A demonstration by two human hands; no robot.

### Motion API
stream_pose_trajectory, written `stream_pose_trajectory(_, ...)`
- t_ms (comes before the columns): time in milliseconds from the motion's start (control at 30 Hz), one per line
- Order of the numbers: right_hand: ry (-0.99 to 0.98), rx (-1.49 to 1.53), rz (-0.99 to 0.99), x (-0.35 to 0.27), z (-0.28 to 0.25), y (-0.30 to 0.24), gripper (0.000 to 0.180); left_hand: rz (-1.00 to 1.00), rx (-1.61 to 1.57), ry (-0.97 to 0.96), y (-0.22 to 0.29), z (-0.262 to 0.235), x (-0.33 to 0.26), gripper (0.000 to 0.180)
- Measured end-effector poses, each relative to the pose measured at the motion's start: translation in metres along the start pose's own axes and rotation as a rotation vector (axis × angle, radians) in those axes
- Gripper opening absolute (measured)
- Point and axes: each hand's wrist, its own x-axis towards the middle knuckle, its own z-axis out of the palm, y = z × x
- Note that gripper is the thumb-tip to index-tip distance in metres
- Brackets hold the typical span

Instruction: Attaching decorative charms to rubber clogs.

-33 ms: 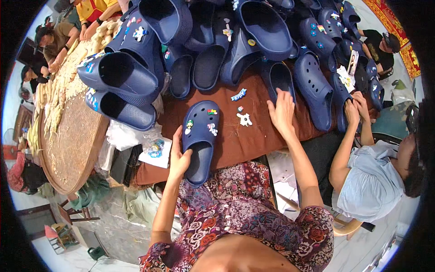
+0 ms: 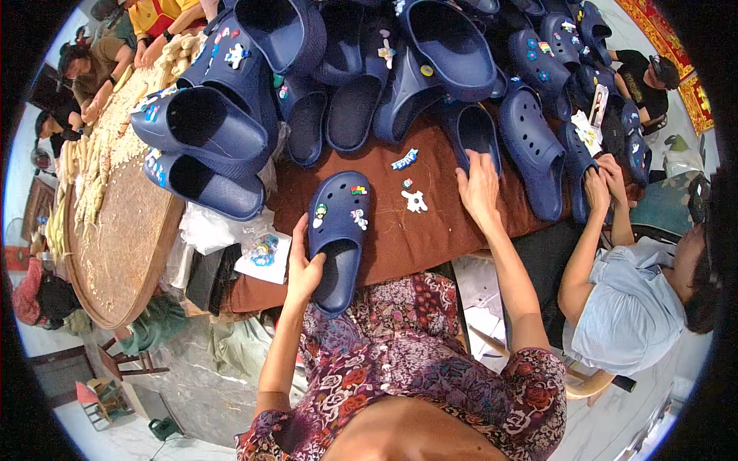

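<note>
1. Left hand (image 2: 306,265): thumb on rim, fingers along side, pinching charm-studded navy foam clog (image 2: 346,211) above brown cloth's (image 2: 415,244) near edge.
2. Right hand (image 2: 480,192): thumb parted, fingertips at plain-heeled navy foam clog (image 2: 477,131); grip unclear.

Navy clog (image 2: 340,233), brown cloth (image 2: 423,239), white charm (image 2: 414,201), purple-and-red floral blouse (image 2: 430,382)

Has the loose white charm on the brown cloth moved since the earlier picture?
No. The white charm lies in the same spot on the brown cloth, below the blue charm, with no visible shift.
</note>
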Motion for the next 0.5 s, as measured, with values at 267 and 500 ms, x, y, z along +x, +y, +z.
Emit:
stream_pose_trajectory(267, -0.022, 0.028, 0.021, 0.004, -0.014, -0.010, 0.029, 0.002, 0.009, 0.029, -0.005, 0.002, 0.000, 0.085)
stream_pose_trajectory(500, -0.047, 0.027, 0.017, -0.034, -0.038, -0.025, 0.027, 0.030, -0.014, 0.085, -0.009, 0.004, -0.004, 0.082)
